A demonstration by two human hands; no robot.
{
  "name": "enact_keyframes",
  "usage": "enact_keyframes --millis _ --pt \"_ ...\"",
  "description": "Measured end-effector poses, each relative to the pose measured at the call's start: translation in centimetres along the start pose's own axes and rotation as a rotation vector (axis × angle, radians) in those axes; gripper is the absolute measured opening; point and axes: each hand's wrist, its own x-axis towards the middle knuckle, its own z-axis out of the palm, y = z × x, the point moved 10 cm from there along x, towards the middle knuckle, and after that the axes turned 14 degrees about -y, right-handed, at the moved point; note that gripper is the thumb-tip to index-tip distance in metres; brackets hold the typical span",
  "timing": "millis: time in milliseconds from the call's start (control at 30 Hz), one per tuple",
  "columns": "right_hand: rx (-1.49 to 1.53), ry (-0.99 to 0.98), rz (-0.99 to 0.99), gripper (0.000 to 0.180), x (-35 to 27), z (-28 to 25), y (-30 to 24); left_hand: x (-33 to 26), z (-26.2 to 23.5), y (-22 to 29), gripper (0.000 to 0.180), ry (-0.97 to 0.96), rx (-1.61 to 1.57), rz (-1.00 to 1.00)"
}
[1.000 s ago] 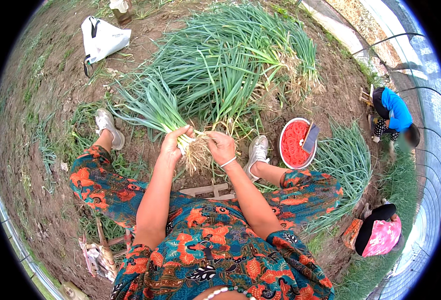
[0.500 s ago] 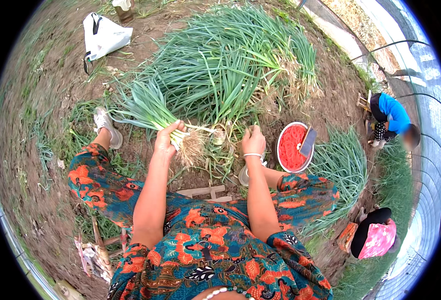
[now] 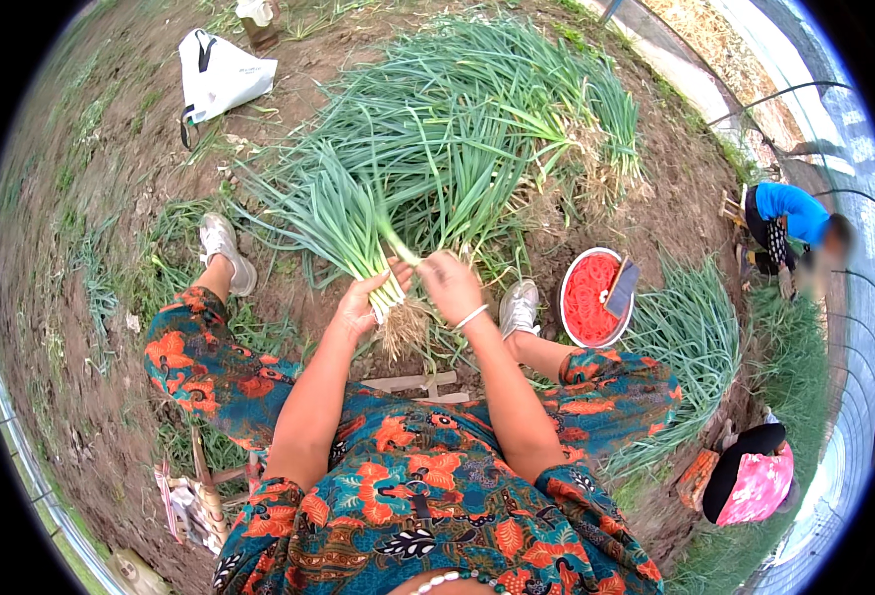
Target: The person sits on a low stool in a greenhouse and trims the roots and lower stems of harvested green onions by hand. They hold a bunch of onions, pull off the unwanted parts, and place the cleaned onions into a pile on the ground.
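Note:
My left hand (image 3: pixel 360 304) is closed around the white stems of a bunch of green onions (image 3: pixel 336 213). The leaves fan up and to the left, and the pale roots (image 3: pixel 408 327) hang below the hand. Close beside it, my right hand (image 3: pixel 447 288), a little blurred by motion, grips a single green onion stalk (image 3: pixel 395 241) at the bunch's right side. A large heap of green onions (image 3: pixel 457 119) lies on the soil just beyond both hands, its roots toward the right.
Right of my foot stands a white-rimmed bowl (image 3: pixel 565 315) of red bands, a dark flat rectangular thing (image 3: pixel 622 288) across its edge. More green onions (image 3: pixel 690 327) lie beyond it. Two people crouch at far right. A white bag (image 3: pixel 227 79) sits at upper left.
My right hand has moved left and up to the bunch and now grips a stalk. The left hand, with the bunch, has shifted slightly right and down.

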Motion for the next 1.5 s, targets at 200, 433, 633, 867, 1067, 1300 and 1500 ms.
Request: enact_keyframes --millis 200,433,633,867,1067,1300,1500 --pt "0.197 -0.135 0.139 0.035 -1.1 6.2 4.2 -1.7 -2.0 1.5 0.017 0.384 0.170 0.009" --pt "0.874 0.128 0.610 0.036 1.5 7.5 19.8 0.2 5.1 7.9 0.010 -0.034 0.067 0.184" --pt "1.338 0.042 0.889 0.031 6.0 13.4 23.8 -1.8 -3.5 3.2 0.018 0.508 0.220 -0.111" --pt "1.131 -0.096 0.660 0.034 4.7 10.9 20.1 -0.1 -3.5 4.7 0.031 0.381 0.440 -0.026" --pt "0.527 0.045 0.549 0.061 5.5 8.8 20.1 -0.5 -2.3 2.3 0.015 0.458 0.393 -0.087" --pt "0.621 -0.162 0.770 0.078 8.8 13.6 23.1 -2.3 -2.2 3.6 0.014 0.481 0.317 -0.031" --pt "0.429 -0.256 0.698 0.065 7.8 13.2 21.1 -2.0 -3.9 3.0 0.013 0.514 0.304 -0.023"
